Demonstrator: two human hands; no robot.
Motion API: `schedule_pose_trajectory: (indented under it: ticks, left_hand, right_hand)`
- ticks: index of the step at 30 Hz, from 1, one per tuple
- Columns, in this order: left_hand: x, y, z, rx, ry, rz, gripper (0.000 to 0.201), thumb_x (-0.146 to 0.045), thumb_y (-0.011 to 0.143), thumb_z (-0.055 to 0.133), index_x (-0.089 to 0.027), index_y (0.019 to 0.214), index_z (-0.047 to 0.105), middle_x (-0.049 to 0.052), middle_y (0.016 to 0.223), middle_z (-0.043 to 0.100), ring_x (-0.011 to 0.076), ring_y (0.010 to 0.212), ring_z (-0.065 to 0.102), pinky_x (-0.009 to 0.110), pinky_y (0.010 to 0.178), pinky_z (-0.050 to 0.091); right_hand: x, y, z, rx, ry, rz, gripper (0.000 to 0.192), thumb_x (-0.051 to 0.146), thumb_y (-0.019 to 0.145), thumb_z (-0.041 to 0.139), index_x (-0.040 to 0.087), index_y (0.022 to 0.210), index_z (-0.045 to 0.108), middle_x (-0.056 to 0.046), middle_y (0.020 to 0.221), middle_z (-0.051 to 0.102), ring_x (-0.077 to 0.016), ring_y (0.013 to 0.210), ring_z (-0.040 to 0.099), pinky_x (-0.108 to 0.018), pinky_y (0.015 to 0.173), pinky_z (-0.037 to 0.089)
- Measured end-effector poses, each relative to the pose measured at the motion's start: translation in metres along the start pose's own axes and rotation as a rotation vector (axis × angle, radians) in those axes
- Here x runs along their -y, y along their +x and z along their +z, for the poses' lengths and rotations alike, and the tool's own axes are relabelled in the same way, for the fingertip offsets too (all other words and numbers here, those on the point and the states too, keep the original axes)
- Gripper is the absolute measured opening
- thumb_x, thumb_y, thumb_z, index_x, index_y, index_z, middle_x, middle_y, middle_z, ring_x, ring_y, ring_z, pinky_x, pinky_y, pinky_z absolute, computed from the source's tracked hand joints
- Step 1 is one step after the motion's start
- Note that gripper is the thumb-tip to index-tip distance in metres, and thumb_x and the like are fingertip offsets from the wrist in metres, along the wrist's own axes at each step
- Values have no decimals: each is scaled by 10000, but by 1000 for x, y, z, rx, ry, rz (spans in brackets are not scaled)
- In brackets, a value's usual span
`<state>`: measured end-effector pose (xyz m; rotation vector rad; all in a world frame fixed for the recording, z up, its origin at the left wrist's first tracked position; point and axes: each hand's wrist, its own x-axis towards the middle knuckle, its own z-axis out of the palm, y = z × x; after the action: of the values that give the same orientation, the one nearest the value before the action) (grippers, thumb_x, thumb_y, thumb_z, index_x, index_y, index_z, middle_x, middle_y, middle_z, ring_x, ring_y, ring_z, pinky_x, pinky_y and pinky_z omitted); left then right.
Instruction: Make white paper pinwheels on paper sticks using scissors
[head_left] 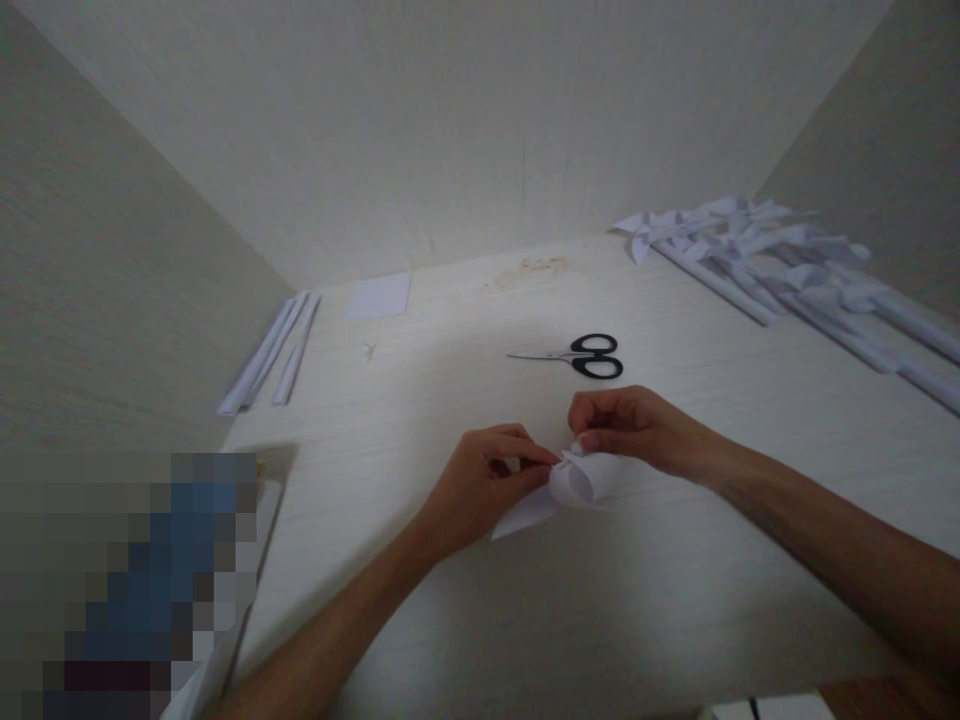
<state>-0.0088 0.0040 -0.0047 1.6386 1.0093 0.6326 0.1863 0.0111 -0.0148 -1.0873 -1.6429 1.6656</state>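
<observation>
Both of my hands meet over a white paper piece lying on the pale table. My left hand pinches the paper's folded centre with thumb and forefinger. From the other side, my right hand pinches the same spot, fingertips pressed on the curled flaps. One pointed corner of the paper sticks out toward me, below my left hand.
Black-handled scissors lie just beyond my hands. Several finished white paper pinwheels on rolled sticks are heaped at the far right. Rolled paper sticks lie at the far left, a square white sheet near the wall. A blurred patch covers the lower left.
</observation>
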Motion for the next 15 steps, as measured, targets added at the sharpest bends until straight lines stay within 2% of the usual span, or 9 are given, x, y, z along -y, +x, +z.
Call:
schedule_pose_trajectory:
  ticks: [6,15]
  left_hand:
    - [5,2,0,41,-239,-136,90,-209,631,645,-124,613,667,-18,574,523,41,468,413,163,413,280]
    - [0,0,-1,20,-345,-229,202,-293,575,683,-112,524,610,-19,491,512,67,466,431,184,431,303]
  right_hand:
    - [0,1,3,-39,116,90,208,329,715,599,154,665,499,58,548,447,-61,462,388,-209,443,260]
    - [-2,2,5,-45,304,135,156,254,670,632,142,638,528,48,550,515,-56,458,446,-190,433,291]
